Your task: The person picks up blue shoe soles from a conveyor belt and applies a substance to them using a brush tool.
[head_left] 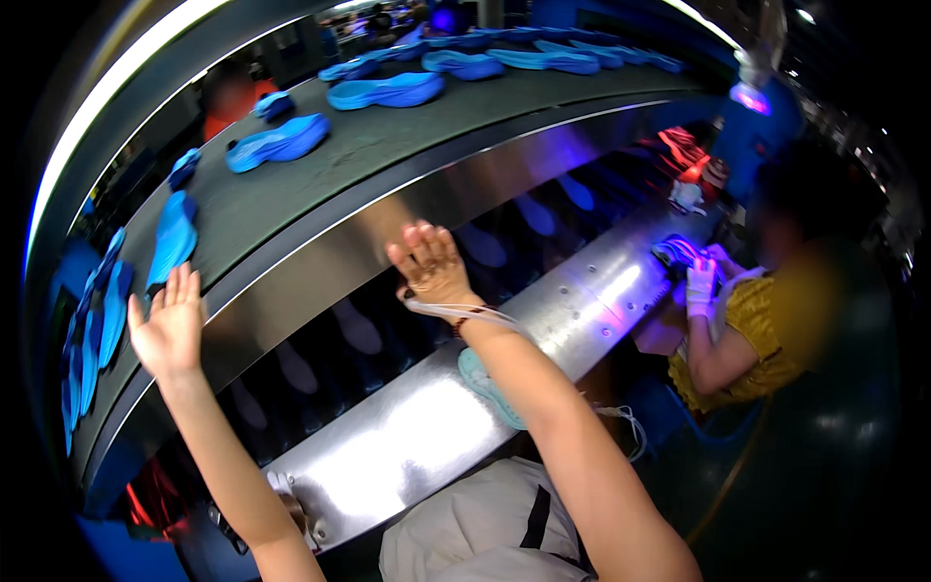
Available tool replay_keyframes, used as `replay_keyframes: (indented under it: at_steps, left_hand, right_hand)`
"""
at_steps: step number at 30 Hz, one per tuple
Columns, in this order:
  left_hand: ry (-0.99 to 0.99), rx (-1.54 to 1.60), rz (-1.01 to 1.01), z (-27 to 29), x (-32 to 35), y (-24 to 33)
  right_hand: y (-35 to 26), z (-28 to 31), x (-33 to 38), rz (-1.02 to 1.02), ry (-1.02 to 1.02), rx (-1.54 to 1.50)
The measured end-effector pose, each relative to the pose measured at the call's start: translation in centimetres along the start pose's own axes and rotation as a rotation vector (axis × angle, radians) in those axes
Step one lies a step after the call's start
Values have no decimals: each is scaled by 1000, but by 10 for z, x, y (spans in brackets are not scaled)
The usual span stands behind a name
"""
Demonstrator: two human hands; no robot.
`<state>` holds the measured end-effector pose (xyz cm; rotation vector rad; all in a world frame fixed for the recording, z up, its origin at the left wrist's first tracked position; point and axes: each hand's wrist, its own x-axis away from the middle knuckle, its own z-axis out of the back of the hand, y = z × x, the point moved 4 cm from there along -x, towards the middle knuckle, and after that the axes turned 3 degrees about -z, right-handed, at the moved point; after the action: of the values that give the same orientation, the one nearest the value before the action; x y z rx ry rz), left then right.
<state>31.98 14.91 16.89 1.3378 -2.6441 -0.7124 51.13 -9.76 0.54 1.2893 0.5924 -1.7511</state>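
My left hand [170, 325] is open over the near edge of the conveyor belt, palm showing and fingers stretched out. Just beyond its fingertips lies a blue shoe sole [175, 236]; whether they touch it I cannot tell. My right hand [432, 267] is raised in front of the belt's metal side, its fingers extended and nothing visible in them. A pale cord [465, 310] loops around its wrist beside a dark red bracelet. Partly hidden by my right forearm, a pale green insole [485, 380] lies on the metal bench.
Several more blue soles ride on the dark belt [339, 150]. Beneath it, sole-shaped pieces [359, 325] show dimly behind the shiny metal bench [388, 456]. To the right, a person in yellow [742, 335] handles a shoe under purple light. Another person [233, 92] is beyond the belt.
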Motion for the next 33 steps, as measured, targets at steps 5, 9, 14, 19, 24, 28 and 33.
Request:
replay_keyframes:
  at_steps: [5,9,14,19,24,28,33]
  left_hand:
    - [-143,-60,2,12,-4,6]
    - [-142,-75,-60,5,3,9]
    - [-127,-35,-96,5,6,6]
    - [-163,-18,-121,13,0,12]
    - [-144,-6,-140,4,10,6]
    - [-126,-30,-168,0,10,4]
    - [-110,-55,-192,-1,11,4]
  right_hand:
    - [1,-5,1,-22,28,-17]
    - [-2,-8,0,-26,5,-9]
    - [1,-4,-2,-37,35,-41]
    - [-3,-9,-2,-41,38,-11]
    - [-1,-6,-2,-29,42,-2]
    - [-4,-8,0,-53,69,59]
    - [-1,-8,-3,-51,41,-35]
